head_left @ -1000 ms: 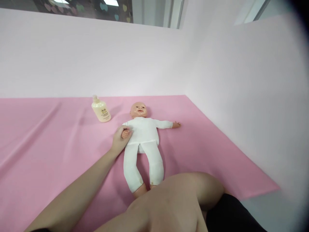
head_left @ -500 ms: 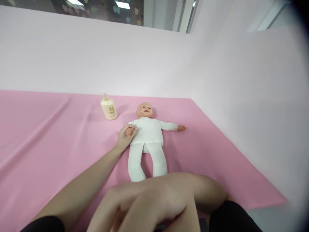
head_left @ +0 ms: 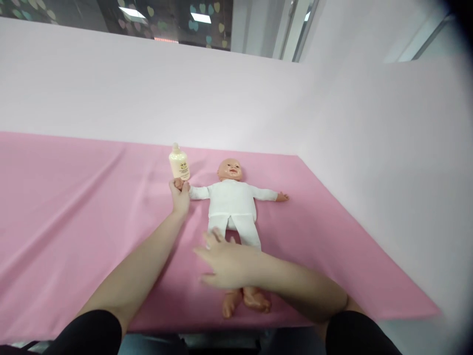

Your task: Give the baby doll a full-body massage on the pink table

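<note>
— Doll (head_left: 232, 202) lies face-up on the pink cloth (head_left: 74, 207); your right hand (head_left: 225, 264) hovers flat and open over its white-trousered legs, holding nothing.
— Farther up?
— Your left hand (head_left: 180, 193) grips its smooth plastic fist; pull gently, the arm is soft. A cream bottle (head_left: 179, 162) stands just behind

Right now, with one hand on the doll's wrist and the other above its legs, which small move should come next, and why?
Probably lower the right hand onto the white-clothed plastic baby doll: it hovers over the legs, while the left hand has a grip on the doll's outstretched arm beside the cream lotion bottle.
</note>
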### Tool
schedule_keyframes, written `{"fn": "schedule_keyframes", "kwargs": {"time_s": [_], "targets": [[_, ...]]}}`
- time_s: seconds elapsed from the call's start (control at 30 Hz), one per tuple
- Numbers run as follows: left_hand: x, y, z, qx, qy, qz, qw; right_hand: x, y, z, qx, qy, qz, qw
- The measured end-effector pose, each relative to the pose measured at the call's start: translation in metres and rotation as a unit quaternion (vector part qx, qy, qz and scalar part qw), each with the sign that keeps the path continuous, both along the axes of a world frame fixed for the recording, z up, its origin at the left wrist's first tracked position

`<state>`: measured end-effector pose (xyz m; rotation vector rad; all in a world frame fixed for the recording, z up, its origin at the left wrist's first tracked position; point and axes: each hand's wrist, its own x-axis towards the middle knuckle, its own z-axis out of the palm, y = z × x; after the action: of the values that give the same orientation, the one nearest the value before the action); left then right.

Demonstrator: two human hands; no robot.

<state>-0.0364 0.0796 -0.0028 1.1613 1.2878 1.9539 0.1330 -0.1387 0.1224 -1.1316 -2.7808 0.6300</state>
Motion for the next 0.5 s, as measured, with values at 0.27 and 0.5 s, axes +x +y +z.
{"fn": "schedule_keyframes", "kwargs": {"time_s": [0.27, 0.5], "targets": [[-0.028, 0.012, -0.008, -0.093, 0.026, 0.079, 0.992, 0.013, -0.003, -0.026, -0.085, 0.024, -0.114, 0.99], [-0.022, -0.02, 0.014, -0.041, 0.232, 0.065, 0.97, 0.017, -0.005, -0.048, -0.114, 0.093, -0.264, 0.953]]}}
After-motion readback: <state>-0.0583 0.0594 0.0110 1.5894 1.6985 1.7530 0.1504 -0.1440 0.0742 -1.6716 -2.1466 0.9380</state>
